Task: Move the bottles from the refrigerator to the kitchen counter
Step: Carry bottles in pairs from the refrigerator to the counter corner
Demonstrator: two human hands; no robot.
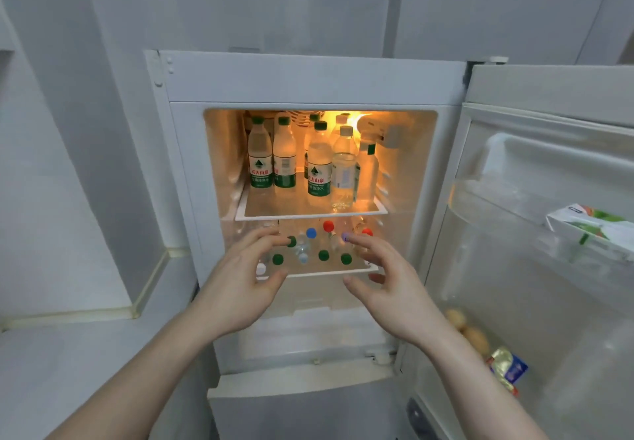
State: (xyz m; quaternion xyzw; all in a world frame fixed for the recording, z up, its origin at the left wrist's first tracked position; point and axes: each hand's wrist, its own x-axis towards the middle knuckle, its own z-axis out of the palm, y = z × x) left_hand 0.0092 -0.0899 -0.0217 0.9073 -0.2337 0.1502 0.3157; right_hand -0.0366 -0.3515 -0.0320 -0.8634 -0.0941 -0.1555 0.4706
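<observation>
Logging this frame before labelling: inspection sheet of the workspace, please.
Surface: white fridge shelf lit inside the open white refrigerator; grey kitchen counter at left.
Job's things: clear plastic water bottles with green caps upright on the upper shelf; more bottles, with green, blue and red caps, on the lower shelf.
Clutter: green-and-white carton, eggs and foil packet in the door racks.
Grippers: left hand and right hand reach toward the lower shelf, fingers spread, holding nothing.
Cables: nothing seen.
Surroundings: pale walls.

bottle caps (278, 259): green, blue, red | refrigerator (308, 79): white
</observation>
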